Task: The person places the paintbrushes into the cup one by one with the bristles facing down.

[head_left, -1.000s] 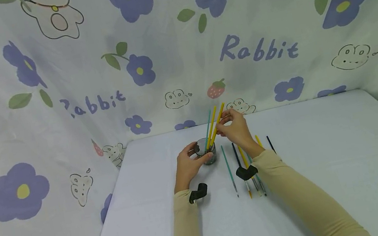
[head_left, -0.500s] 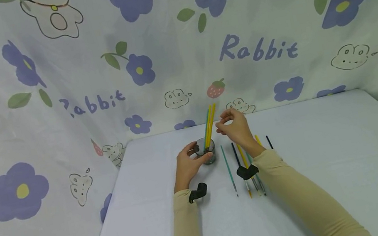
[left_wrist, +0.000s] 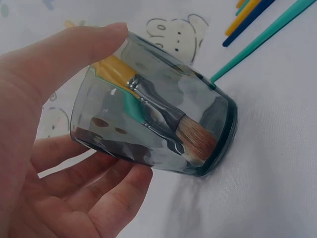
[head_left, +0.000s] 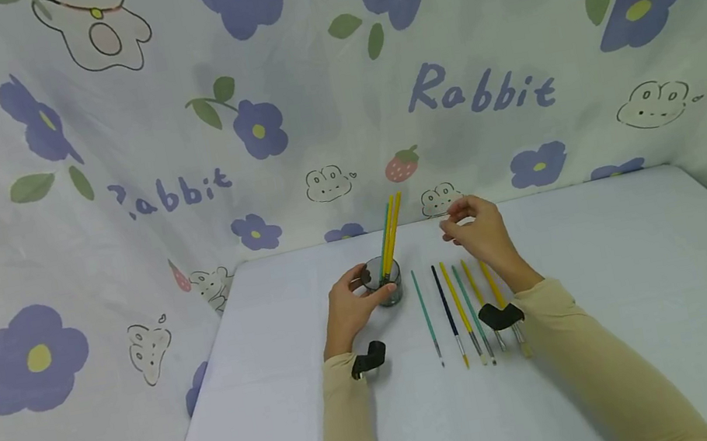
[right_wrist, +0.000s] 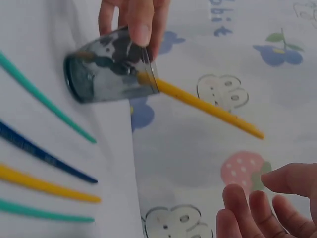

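Note:
My left hand (head_left: 350, 312) grips a clear grey drinking glass (left_wrist: 208, 99) around its side, thumb near the rim and fingers opposite. Leaning in the glass are yellow paintbrushes (head_left: 393, 237) and a teal paintbrush (head_left: 386, 240), bristles down; the left wrist view shows brown bristles near its bottom. My right hand (head_left: 480, 234) hovers to the right of the glass, fingers loosely bent, holding nothing. Below it lies a row of several paintbrushes, among them a teal one (head_left: 426, 314), a dark blue one (head_left: 446, 305) and a yellow one (head_left: 459, 304). The right forearm partly covers the rightmost ones.
A white cloth covers the table (head_left: 270, 393). The brushes in the row lie with handles toward the back and bristles toward the front. Behind the table hangs a printed curtain (head_left: 329, 83) with flowers and rabbits.
My right hand has let go of a yellow paintbrush, which now leans in the glass, and has moved right, uncovering more of the row. The left hand keeps its hold on the glass.

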A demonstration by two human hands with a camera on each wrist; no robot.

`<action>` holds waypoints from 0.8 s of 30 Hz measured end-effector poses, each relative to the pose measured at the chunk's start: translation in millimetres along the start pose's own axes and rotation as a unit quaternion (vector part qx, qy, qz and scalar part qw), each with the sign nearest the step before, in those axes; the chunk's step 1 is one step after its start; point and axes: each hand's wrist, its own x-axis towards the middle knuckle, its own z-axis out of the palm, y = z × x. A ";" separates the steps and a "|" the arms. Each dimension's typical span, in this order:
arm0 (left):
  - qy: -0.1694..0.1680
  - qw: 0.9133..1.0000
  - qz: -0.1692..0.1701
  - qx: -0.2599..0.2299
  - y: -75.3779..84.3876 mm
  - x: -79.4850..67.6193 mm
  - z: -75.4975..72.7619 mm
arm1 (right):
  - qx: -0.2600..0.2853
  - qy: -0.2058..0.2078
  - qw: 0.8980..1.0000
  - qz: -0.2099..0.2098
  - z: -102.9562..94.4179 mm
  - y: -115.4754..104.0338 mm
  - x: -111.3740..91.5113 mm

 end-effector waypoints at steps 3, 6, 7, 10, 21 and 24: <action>0.000 1.000 -0.001 -0.002 -0.1 -0.1 0.3 | -0.024 0.008 1.000 0.001 -14.8 6.3 -2.7; 0.000 1.000 0.000 -0.003 -0.1 -0.1 0.7 | -0.052 0.013 0.999 0.004 -29.1 12.4 -7.0; 0.000 1.000 0.000 -0.002 -0.2 0.0 0.8 | -0.061 0.015 0.998 0.005 -33.5 14.0 -9.0; 0.000 1.000 -0.002 0.000 -0.1 0.6 1.4 | -0.081 0.019 0.996 0.012 -45.6 19.5 -15.2; 0.000 1.000 0.006 -0.001 -1.1 1.2 0.9 | -0.143 -0.002 0.989 0.043 -62.9 40.3 -31.2; -0.001 1.000 0.004 0.001 -1.7 0.5 1.1 | -0.160 -0.015 0.986 0.047 -66.3 44.0 -33.0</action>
